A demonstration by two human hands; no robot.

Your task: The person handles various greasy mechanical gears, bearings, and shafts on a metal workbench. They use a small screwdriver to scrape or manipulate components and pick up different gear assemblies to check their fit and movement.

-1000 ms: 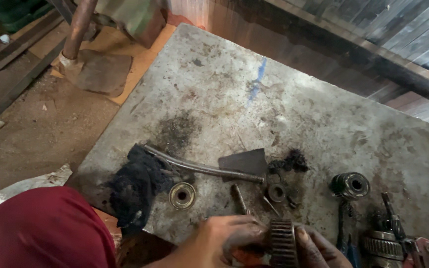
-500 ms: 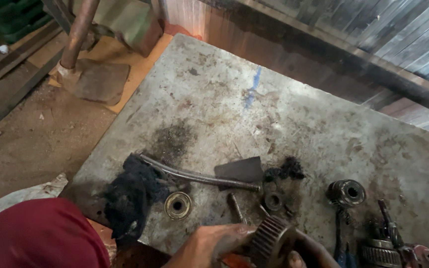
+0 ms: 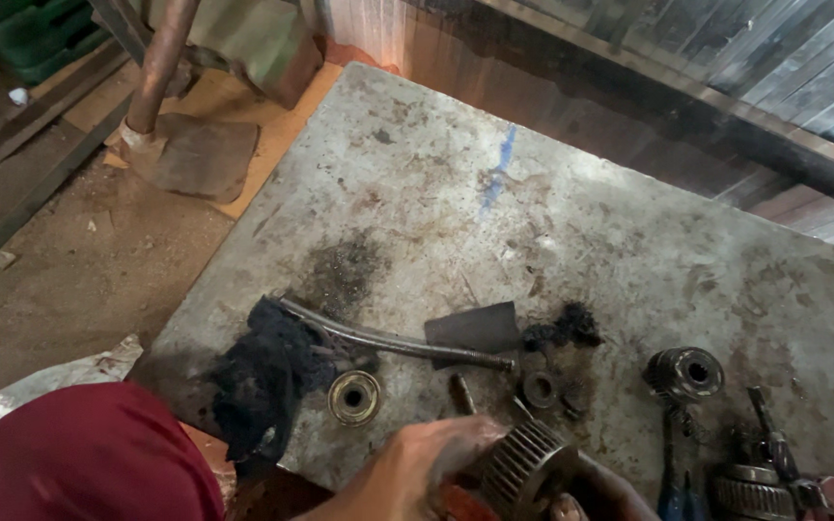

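your left hand (image 3: 427,468) and right hand (image 3: 600,487) both gripping grey toothed metal gear (image 3: 525,468) — gear now tilted, lifted off stained metal table (image 3: 552,212).

Two hands (image 3: 494,473), one ridged gear (image 3: 525,470)

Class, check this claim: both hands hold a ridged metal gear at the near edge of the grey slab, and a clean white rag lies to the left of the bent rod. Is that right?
Not quite. In the head view the rag is black and greasy, not clean white. The rest stands: the left hand and right hand hold the ridged gear at the slab's near edge, with the rag left of the bent rod.
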